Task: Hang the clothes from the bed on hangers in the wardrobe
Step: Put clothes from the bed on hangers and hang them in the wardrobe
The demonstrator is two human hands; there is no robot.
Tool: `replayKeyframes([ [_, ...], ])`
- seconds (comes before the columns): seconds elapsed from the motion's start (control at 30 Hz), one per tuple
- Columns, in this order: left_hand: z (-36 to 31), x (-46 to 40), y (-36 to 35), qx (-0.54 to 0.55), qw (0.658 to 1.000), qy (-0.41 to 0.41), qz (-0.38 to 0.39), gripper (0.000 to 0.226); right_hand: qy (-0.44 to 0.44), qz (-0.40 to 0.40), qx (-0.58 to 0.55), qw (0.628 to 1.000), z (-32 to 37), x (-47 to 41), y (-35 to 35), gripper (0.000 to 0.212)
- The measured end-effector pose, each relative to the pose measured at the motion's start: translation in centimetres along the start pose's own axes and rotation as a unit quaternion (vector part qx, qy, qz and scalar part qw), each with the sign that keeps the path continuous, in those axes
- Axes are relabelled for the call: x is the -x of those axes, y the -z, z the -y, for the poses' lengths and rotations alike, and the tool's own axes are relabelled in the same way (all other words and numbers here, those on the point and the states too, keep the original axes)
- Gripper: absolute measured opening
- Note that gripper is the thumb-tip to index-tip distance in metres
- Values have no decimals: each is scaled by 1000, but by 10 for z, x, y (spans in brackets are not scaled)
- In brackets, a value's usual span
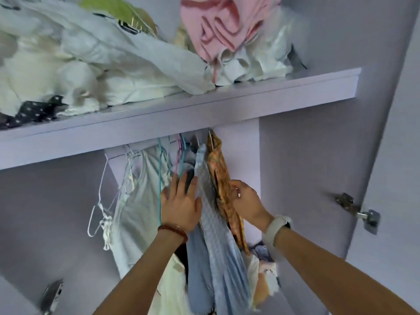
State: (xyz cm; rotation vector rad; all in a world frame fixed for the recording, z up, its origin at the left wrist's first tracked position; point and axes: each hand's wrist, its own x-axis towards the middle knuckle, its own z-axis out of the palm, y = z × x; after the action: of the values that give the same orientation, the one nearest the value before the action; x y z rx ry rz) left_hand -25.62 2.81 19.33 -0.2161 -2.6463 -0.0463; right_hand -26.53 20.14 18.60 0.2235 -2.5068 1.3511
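Clothes (218, 214) hang beneath the shelf (177, 114) of the lilac wardrobe (306, 167), packed toward the right end of the rail, which the shelf front hides.

- White hangers (102, 210), bare, at the left end; spares, by the look of it.
- Pale top (138, 201) on its hanger, next along.
- Teal hanger (160, 178) and pink hanger (178, 153), hooks up under the shelf.
- Left hand (180, 205): fingers straight, flat against the hanging row, apparently pressing it leftward to keep a gap.
- Blue check shirt (211, 219), hanging between the hands.
- Orange plaid garment (221, 178), last on the right, hook at the shelf edge.
- Right hand (246, 201): fingers curled on the plaid cloth, likely straightening it on its hanger; watch on the wrist.
- Door hinge (356, 210), right wall.
- Shelf top: white bedding (91, 64) left, pink cloth (225, 26) right.
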Motion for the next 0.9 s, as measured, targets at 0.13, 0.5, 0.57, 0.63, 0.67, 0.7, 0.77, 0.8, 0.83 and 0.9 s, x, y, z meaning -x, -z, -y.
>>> replayKeyframes([
  [0.13,-2,-10,-17,-28,997,41,67,57,-16,24,35,999,-3,-57,-21,36],
  [0.5,-2,-8,-45,-41,996,64,48,63,-101,-64,101,988,-38,-113,-11,22],
  [0.57,-7,-10,-44,-28,994,80,71,61,-68,-122,110,984,-48,-111,13,20],
  [0.63,-8,-12,-46,-33,992,97,80,59,-40,-143,126,981,-62,-92,30,24],
  [0.67,-10,-11,-45,-28,993,95,70,56,-34,-144,146,978,-73,-77,34,27],
  [0.7,-13,-11,-44,-25,995,87,45,53,-29,-143,160,976,-86,-62,36,30],
  [0.77,-20,-11,-47,-25,998,57,-23,49,-21,-142,159,977,-108,-29,41,32],
  [0.8,-27,-11,-46,-22,997,33,-68,47,-20,-142,154,978,-116,-13,46,34],
  [0.83,-38,-10,-43,-12,995,6,-98,44,-23,-141,155,977,-123,3,52,38],
  [0.9,-68,-6,-39,52,988,-60,-130,40,-33,-128,175,976,-132,37,67,37],
])
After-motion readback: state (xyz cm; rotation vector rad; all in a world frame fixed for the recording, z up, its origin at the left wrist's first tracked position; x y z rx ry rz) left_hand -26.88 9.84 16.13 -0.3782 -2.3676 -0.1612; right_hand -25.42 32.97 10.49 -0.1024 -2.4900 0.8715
